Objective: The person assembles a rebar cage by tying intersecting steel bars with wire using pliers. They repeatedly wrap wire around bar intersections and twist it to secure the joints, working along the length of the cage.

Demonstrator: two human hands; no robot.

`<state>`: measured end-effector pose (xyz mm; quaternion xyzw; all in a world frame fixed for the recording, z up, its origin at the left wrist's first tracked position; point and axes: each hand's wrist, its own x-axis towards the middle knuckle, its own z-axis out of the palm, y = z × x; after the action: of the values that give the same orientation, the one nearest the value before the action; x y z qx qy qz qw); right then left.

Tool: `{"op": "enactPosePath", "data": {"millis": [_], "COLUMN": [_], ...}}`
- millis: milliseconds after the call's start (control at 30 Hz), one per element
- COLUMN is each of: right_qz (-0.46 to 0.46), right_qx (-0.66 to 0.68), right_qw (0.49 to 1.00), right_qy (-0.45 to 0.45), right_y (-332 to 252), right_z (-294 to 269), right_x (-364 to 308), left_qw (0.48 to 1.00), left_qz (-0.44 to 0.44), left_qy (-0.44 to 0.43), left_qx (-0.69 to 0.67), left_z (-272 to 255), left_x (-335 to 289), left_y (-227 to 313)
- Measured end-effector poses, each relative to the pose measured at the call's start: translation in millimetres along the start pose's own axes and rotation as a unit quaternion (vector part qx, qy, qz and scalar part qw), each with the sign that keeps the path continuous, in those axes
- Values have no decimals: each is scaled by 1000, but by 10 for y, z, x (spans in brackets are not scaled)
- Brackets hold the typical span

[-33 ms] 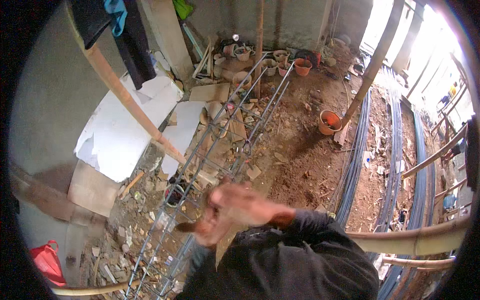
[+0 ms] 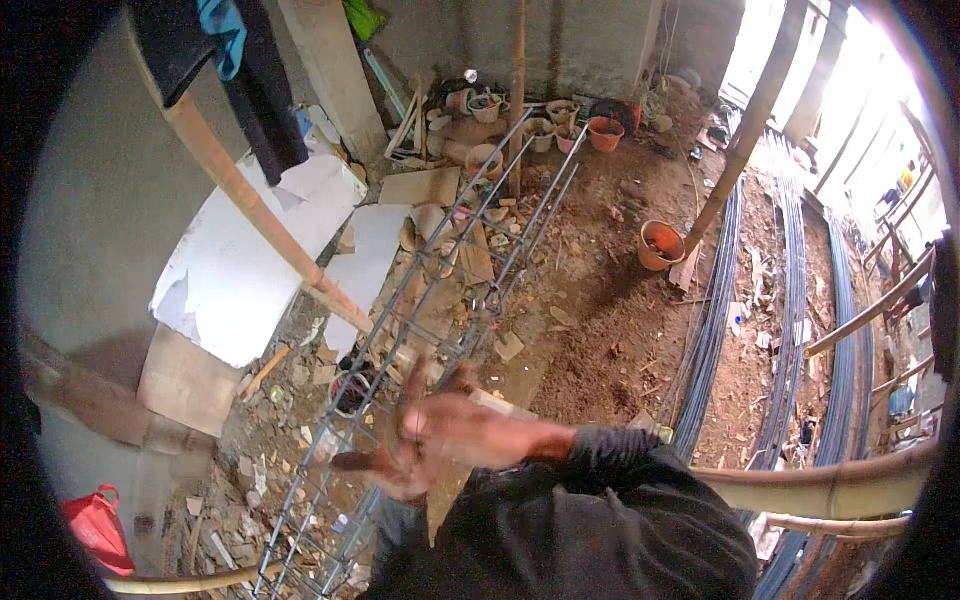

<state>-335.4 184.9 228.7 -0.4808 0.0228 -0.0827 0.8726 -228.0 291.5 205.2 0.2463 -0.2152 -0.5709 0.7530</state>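
Note:
My hands meet low in the middle of the view, over the near part of a long steel rebar cage (image 2: pixel 425 265). My right hand (image 2: pixel 490 430) reaches in from the right in a dark sleeve and lies across my left hand (image 2: pixel 393 475), touching it. The left thumb juts out to the left and its fingers point up, apart. The right fingers look stretched out, partly smeared by motion. No tool or object shows in either hand. The cage slants from the lower left to the upper middle, and my hands cover some of its bars.
A bamboo pole (image 2: pixel 240 215) slants on the left, by white board sheets (image 2: pixel 235 260). Rubble lies around the cage. An orange bucket (image 2: pixel 660 246) stands on brown soil, with more buckets at the back. Long rebar bundles (image 2: pixel 712 330) run along the right. A thick bamboo pole (image 2: pixel 830 488) crosses nearby.
My hands have shifted slightly while staying together; the left fingers now stand up more and the left thumb reaches further left.

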Motion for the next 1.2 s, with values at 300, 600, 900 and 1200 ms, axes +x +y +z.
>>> {"op": "enactPosePath", "data": {"millis": [300, 600, 900, 1200], "right_qz": [204, -26, 115, -23], "right_qx": [58, -134, -511, -436], "right_qw": [974, 968, 821, 827], "right_qy": [-74, 211, 226, 354], "right_y": [665, 1235, 2346, 2381], "right_z": [-654, -2052, -3779, -3506], "right_x": [578, 188, 57, 38], "left_qw": [986, 871, 859, 827], "left_qz": [55, 82, -60, -104], "left_qy": [-73, 481, 488, 452], "left_qx": [-138, -66, 142, 317], "left_z": [-745, -1228, -1324, -1189], "left_x": [279, 832, 1511, 1815], "left_y": [614, 500, 377, 1]}}
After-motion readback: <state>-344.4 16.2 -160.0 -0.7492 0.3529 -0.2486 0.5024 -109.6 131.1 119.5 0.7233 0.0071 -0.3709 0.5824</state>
